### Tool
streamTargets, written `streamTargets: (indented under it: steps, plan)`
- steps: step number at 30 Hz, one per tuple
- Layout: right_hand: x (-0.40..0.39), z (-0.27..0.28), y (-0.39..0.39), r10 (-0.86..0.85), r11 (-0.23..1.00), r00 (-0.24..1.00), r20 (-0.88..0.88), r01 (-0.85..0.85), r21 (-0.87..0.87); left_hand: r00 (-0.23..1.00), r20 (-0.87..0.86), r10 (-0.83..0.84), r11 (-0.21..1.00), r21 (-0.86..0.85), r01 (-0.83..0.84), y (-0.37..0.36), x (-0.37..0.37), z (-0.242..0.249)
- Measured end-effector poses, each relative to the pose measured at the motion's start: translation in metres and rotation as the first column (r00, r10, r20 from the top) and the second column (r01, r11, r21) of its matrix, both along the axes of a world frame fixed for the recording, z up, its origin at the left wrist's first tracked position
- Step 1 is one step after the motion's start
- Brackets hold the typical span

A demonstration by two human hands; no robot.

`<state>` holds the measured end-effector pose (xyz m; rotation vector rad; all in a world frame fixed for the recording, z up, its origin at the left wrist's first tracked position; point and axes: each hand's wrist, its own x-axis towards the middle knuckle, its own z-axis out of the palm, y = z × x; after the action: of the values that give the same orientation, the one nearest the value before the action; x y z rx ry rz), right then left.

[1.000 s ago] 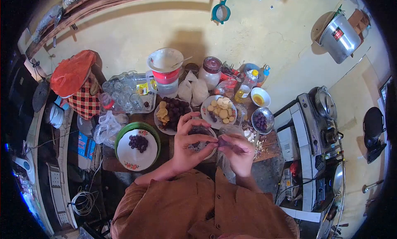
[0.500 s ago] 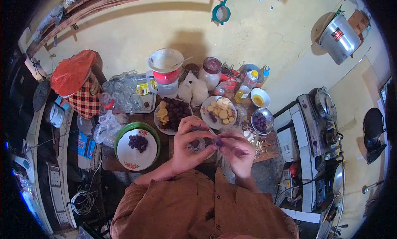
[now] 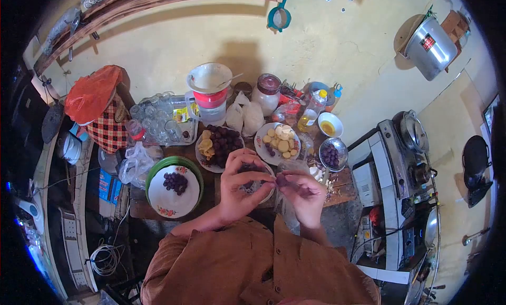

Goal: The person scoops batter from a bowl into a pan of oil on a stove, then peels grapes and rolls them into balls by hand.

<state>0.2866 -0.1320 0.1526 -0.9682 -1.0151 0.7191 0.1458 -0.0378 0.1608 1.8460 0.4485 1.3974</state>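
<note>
Between my two hands, over the near edge of the table, is a small round purple piece (image 3: 282,180), too small to name its kind. My right hand (image 3: 307,198) pinches it between thumb and fingers. My left hand (image 3: 238,190) has its thumb and forefinger pressed together right beside it; what that pinch holds, if anything, is hidden. Behind my left hand, a bowl rim (image 3: 271,171) shows in part. Beyond the hands is a plate of dark purple balls with yellow lumps (image 3: 226,140). A white flowered plate (image 3: 164,200) bears a cluster of small purple balls (image 3: 175,183).
A plate of yellowish round pieces (image 3: 283,145), a metal bowl of purple balls (image 3: 332,155), and an oil bottle (image 3: 310,118) stand back right. A tray of glass jars (image 3: 158,118) sits back left. The stove (image 3: 392,162) is at right.
The purple piece has shifted slightly right with my right hand's fingers, which have closed more around it. My left thumb and forefinger have come together. The view tilts very slightly.
</note>
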Motion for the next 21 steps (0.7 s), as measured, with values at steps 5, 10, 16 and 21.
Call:
streamTargets:
  steps: [5,10,16,21]
  plan:
    - [0.0000,-0.0049,-0.0026,-0.041,0.999,0.999,-0.029,0.040,-0.018,0.995,-0.080,0.059,0.994,0.099,-0.051,-0.0041,-0.0007,0.0035]
    - [0.0007,-0.0066,-0.0034,-0.037,0.999,0.999,-0.019,0.037,-0.009,0.995,-0.071,0.063,0.987,0.153,-0.052,-0.0009,0.0020,-0.0014]
    - [0.0006,-0.0052,-0.0029,-0.065,0.998,0.998,0.003,0.065,0.003,0.997,-0.003,0.075,0.987,0.146,-0.074,-0.0036,0.0015,0.0029]
    - [-0.0002,-0.0011,-0.0020,-0.055,0.998,0.998,0.043,0.053,0.036,0.992,-0.059,0.111,0.974,0.203,-0.097,-0.0039,0.0039,0.0001]
